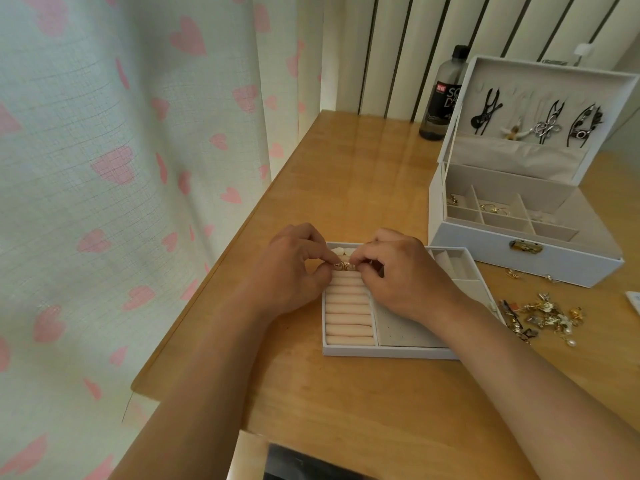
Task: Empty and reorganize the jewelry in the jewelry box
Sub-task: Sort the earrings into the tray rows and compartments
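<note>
Your left hand (pixel 294 268) and right hand (pixel 398 275) both pinch a gold ring (pixel 343 266) at the far end of the tray (pixel 381 351). To the tray's right lies a loose jewelry pile (pixel 543 317). Behind the tray the jewelry box (pixel 519 251) stands open, and the bottle (pixel 445 91) reads "SO", "DA". The bench (pixel 346 393) edge runs just left of the tray.

A dark bottle (pixel 443 95) stands on the wooden table (pixel 346 174) beside a heart-print curtain (pixel 138 168).

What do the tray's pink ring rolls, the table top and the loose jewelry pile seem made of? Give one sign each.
Ring rolls: probably padded fabric or foam; matte, softly rounded.
Table top: wood, glossy varnish; grain and glare show.
Jewelry pile: likely gold-toned metal, glinting, with pearl-like beads.
</note>
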